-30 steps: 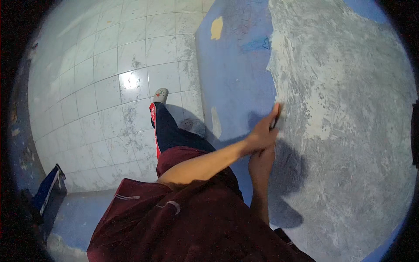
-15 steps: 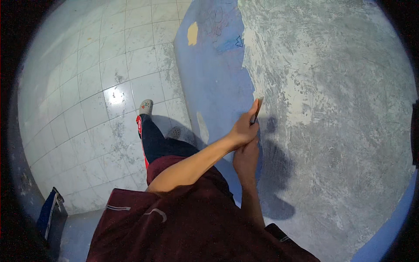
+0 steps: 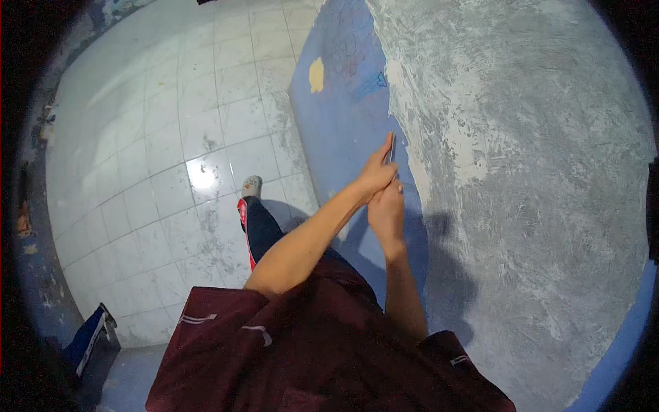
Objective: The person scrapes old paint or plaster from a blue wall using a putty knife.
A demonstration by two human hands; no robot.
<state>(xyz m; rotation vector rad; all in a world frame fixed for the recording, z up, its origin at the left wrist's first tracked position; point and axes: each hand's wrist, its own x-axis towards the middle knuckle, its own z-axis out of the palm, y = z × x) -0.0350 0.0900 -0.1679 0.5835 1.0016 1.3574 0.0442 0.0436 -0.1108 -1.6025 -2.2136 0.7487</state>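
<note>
Both my hands are closed together around one slim scraper (image 3: pixel 392 147), seen nearly edge-on, so its blade shape is hard to make out. My left hand (image 3: pixel 375 173) is higher, with its index finger stretched along the tool. Just below and against it, my right hand (image 3: pixel 387 211) grips the lower end, which the fingers hide. The tool's tip lies over the blue paint (image 3: pixel 343 130) of the wall, left of the ragged paint edge. Right of that edge the wall shows a bare grey patch (image 3: pixel 528 178) with whitish remnants. Whether the tip touches the wall I cannot tell.
A pale tiled floor (image 3: pixel 158 172) with grey smudges spreads to the left, meeting the wall's base. My shoe (image 3: pixel 252 185) stands on it near the wall. At the lower left is a dark blue object (image 3: pixel 86 340) with a pale edge. Blue paint carries scribbles and a yellowish patch (image 3: pixel 316 74).
My hands and the scraper have moved left, from the ragged paint edge onto the blue paint. The view has shifted slightly, so the floor and wall sit further right.
</note>
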